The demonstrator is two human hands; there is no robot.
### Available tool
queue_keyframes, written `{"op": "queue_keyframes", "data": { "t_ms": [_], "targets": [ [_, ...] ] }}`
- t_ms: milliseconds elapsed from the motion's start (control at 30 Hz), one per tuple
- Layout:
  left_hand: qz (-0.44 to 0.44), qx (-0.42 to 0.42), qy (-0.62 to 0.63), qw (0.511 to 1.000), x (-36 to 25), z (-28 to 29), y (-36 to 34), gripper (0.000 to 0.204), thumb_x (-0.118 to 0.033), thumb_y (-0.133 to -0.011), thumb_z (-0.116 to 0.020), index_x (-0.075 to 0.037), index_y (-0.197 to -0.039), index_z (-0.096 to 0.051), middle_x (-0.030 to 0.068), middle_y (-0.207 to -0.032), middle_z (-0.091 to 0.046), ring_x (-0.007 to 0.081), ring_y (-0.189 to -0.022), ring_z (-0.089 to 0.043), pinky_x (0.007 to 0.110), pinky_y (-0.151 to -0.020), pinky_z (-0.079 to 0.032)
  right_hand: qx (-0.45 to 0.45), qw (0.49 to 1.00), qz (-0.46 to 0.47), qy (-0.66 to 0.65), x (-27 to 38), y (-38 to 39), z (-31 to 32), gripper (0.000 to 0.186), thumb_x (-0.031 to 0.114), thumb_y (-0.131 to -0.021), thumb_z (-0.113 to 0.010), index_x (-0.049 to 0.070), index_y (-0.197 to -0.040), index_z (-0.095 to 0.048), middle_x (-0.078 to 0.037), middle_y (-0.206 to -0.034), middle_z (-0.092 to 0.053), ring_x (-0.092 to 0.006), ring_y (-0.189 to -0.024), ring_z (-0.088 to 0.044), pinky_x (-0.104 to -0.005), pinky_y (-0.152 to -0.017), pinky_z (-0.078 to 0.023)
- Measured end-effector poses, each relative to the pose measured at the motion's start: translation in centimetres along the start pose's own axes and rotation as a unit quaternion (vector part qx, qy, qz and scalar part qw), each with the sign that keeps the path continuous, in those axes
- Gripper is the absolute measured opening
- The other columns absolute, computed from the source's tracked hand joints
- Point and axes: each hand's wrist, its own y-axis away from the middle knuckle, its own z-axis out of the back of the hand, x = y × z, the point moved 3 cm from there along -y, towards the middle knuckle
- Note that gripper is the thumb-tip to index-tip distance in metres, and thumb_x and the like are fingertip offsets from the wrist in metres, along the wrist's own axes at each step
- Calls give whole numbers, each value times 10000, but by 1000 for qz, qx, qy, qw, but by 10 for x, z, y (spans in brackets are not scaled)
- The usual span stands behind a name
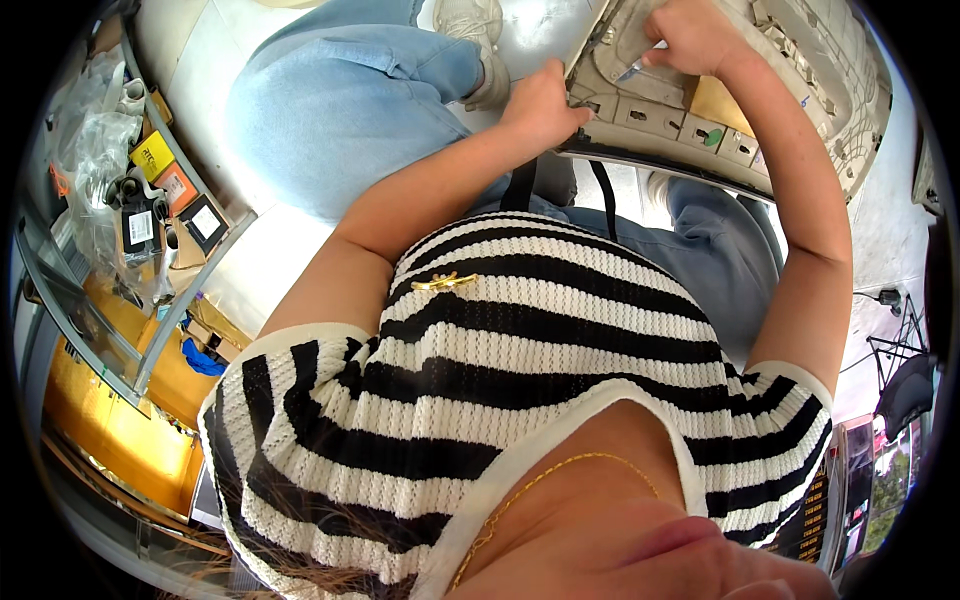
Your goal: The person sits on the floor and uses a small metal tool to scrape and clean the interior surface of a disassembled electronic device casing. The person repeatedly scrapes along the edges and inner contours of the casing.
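A beige moulded panel [655, 112], which looks like the back of a car door trim, lies across my lap at the upper right. My left hand [540, 112] grips its near-left corner, with the thumb on the edge and the other fingers partly hidden. Over the panel's upper part, my right hand [690, 38] is closed around a slim tool [634, 68] with a shiny bluish tip. That tip points down at the panel's surface; I cannot tell whether it touches. Most of the tool is hidden in my fingers. A green round spot [709, 136] shows near the panel's lower edge.
To my left stands a glass-sided display case [135, 365] with small boxes [152, 157] and clear plastic bags [88, 150] on top. A black wire-framed object [900, 370] stands at the right. White tiles cover the floor [270, 270].
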Motion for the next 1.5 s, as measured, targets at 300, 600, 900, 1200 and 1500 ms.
{"op": "queue_keyframes", "data": {
  "t_ms": [300, 600, 900, 1200, 1500],
  "targets": [
    [-5, -12, 9, 1000, 2, -2, 1, 493, -278, -667, -757, 26, -943, -485, 195, -792, -612, 351, -793, -610, 428, -711, -470, -64, 993, -60, -79, 7, 20, -16, 305, 372, -720, -671, 71, -727, -620, -116, -648, -593, -325, -697, -583, -417, -635, -448],
    [-12, -5, 3, 1000, -2, -3, 2, 493, -273, -671, -757, 40, -932, -480, 213, -816, -609, 367, -822, -604, 433, -727, -468, -13, 998, -35, -48, 2, 13, -10, 358, 421, -667, -679, 64, -688, -660, -149, -673, -626, -333, -692, -620, -433, -641, -486],
    [3, 8, 2, 1000, -1, -10, 2, 496, -274, -677, -755, 38, -953, -485, 219, -852, -620, 370, -870, -608, 425, -749, -472, 39, 998, -51, -25, 1, 9, -18, 393, 459, -661, -661, 67, -676, -662, -157, -676, -632, -340, -696, -625, -431, -644, -491],
    [-11, -8, 2, 1000, -1, -8, 1, 490, -264, -686, -747, 37, -963, -478, 227, -856, -616, 380, -860, -602, 435, -746, -470, 55, 998, -33, 10, 4, 0, -4, 360, 450, -668, -657, 92, -694, -673, -150, -676, -633, -333, -704, -628, -427, -651, -490],
    [-8, -4, 2, 1000, 0, -7, 2, 492, -265, -688, -744, 42, -967, -479, 244, -896, -613, 395, -891, -595, 442, -774, -464, 18, 999, -51, 5, 9, 7, -4, 336, 417, -673, -656, 82, -697, -672, -149, -682, -634, -327, -700, -628, -425, -656, -489]
  ]
}}
